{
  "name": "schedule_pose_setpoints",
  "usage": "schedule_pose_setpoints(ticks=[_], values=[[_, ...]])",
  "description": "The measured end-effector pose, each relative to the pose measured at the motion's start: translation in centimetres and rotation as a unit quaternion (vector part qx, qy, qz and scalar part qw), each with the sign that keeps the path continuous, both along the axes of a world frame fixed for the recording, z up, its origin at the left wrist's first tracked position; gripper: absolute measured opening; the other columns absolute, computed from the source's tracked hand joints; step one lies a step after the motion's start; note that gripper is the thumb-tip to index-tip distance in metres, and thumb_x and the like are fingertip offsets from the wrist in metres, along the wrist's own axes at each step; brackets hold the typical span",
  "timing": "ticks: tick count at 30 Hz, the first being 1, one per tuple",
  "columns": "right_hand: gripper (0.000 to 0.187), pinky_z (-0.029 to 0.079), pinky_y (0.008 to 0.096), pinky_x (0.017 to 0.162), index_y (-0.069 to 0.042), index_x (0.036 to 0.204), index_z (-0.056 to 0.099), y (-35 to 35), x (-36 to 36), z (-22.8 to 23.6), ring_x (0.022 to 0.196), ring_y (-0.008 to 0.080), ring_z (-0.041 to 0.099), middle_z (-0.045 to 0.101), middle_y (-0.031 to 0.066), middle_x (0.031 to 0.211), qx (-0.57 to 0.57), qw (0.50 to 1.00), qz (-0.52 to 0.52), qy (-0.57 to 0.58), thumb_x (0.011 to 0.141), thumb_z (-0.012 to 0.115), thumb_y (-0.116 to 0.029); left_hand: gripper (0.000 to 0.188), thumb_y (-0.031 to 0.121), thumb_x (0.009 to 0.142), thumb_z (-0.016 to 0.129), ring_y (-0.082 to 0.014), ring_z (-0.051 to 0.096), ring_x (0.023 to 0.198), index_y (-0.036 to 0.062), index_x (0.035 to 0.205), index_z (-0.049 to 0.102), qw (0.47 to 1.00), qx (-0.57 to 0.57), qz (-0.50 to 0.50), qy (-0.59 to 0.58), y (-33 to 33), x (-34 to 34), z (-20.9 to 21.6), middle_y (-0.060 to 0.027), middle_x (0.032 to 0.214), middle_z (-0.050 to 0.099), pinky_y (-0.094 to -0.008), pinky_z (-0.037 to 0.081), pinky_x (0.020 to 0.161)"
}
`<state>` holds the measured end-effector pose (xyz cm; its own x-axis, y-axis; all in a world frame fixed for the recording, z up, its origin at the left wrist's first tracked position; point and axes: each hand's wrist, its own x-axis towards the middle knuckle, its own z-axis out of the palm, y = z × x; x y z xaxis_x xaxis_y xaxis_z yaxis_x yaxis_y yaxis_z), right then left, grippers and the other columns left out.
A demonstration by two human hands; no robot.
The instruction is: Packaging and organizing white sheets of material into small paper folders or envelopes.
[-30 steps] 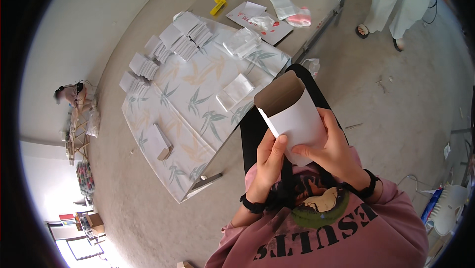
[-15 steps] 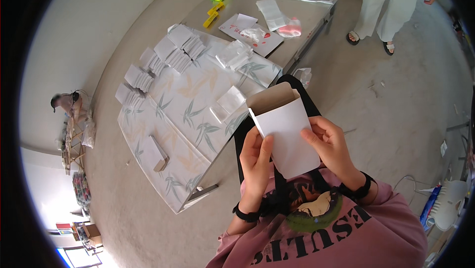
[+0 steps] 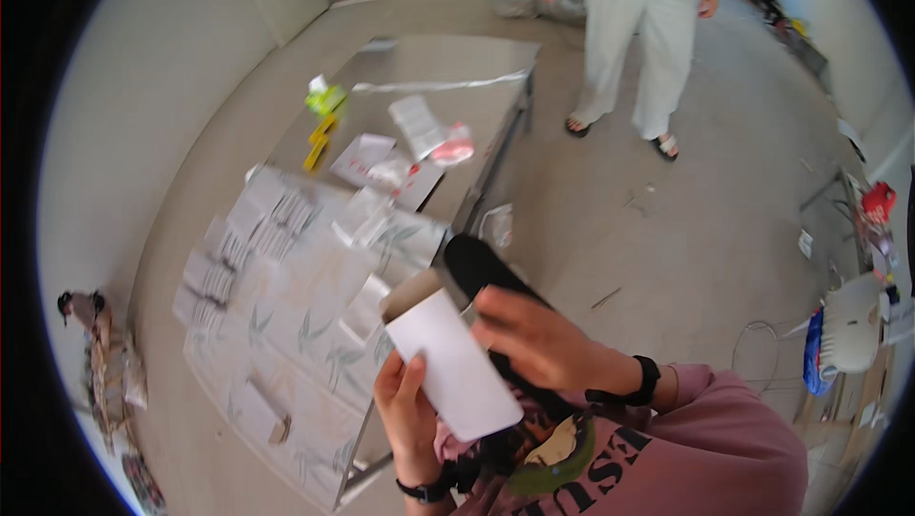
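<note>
A small white cardboard box (image 3: 456, 364), its far end uncapped to show the brown-grey inside, is tilted over my lap. My left hand (image 3: 405, 411) grips its left side, thumb on the white front face and fingers behind. My right hand (image 3: 553, 344) is raised beside the box's upper right edge, its fingers curled and smeared by motion; whether they touch the box is unclear. Just past the box, a clear plastic bag (image 3: 362, 311) lies on the leaf-patterned tablecloth (image 3: 315, 325). Another folded white carton (image 3: 259, 409) rests near the table's left corner.
Several stacks of flat white cartons (image 3: 255, 216) line the table's far left. More clear bags (image 3: 364, 218), a printed sheet (image 3: 367, 156), yellow objects (image 3: 319, 142) and a green packet (image 3: 326, 97) lie farther back. A person in white trousers (image 3: 634, 40) stands beyond the table.
My right hand has let go of the box's right side and lifted upward. The box stays in my left hand, turned more to its side. The view has swung right and up.
</note>
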<state>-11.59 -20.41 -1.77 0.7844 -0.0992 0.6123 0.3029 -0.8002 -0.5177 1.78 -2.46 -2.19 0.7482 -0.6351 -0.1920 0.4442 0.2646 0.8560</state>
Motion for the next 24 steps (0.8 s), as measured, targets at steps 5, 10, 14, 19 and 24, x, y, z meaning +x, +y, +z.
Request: schedule_pose_setpoints(ticks=[5, 10, 14, 19, 24], values=[[0.036, 0.039, 0.0421, 0.106, -0.004, 0.122, 0.058, -0.3, -0.2, -0.1, 0.125, 0.0290, 0.050, 0.054, 0.0146, 0.131, -0.182, 0.979, 0.058, -0.071, 0.088, 0.051, -0.014, 0.032, 0.003, 0.091, 0.055, -0.0211, 0.063, 0.099, -0.0128, 0.119, 0.053, 0.989, 0.028, -0.125, 0.069, -0.5, -0.2, -1.0, -0.0171, 0.110, 0.063, -0.0304, 0.050, 0.088], [0.025, 0.046, 0.0427, 0.096, 0.004, 0.105, 0.060, -0.4, -0.4, -1.6, 0.109, 0.0296, 0.060, 0.062, 0.0158, 0.110, -0.144, 0.968, 0.156, -0.135, 0.091, 0.049, -0.014, 0.036, 0.004, 0.090, 0.056, -0.0227, 0.062, 0.099, -0.0101, 0.123, 0.052, 0.953, 0.030, -0.289, 0.082, -1.1, 0.6, -1.7, -0.0159, 0.112, 0.063, -0.0301, 0.048, 0.087], [0.021, 0.050, 0.0400, 0.072, -0.002, 0.090, 0.059, 0.2, -0.1, -3.4, 0.082, 0.0279, 0.064, 0.064, 0.0065, 0.086, -0.121, 0.970, 0.112, -0.179, 0.085, 0.060, -0.023, 0.042, 0.009, 0.090, 0.059, -0.0252, 0.061, 0.103, -0.0076, 0.127, 0.049, 0.936, 0.052, -0.345, -0.048, -1.9, 0.3, -1.5, -0.0178, 0.115, 0.061, -0.0332, 0.048, 0.090], [0.024, 0.047, 0.0400, 0.070, -0.005, 0.096, 0.057, 0.8, -2.5, -0.8, 0.072, 0.0240, 0.063, 0.063, 0.0056, 0.086, 0.033, 0.998, 0.050, -0.035, 0.089, 0.063, -0.027, 0.051, 0.015, 0.090, 0.063, -0.0283, 0.059, 0.107, -0.0045, 0.132, 0.044, 0.932, 0.063, -0.282, -0.219, -1.2, -0.2, -0.5, -0.0201, 0.119, 0.060, -0.0370, 0.047, 0.093], [0.030, 0.040, 0.0304, 0.052, 0.000, 0.080, 0.055, -2.1, -5.7, -0.4, 0.055, 0.0141, 0.050, 0.056, 0.0026, 0.063, 0.372, 0.927, -0.032, 0.037, 0.086, 0.070, -0.026, 0.058, 0.020, 0.089, 0.066, -0.0307, 0.058, 0.111, -0.0021, 0.136, 0.040, 0.909, 0.075, -0.243, -0.331, -3.2, -1.7, 0.2, -0.0219, 0.122, 0.058, -0.0401, 0.046, 0.096]])
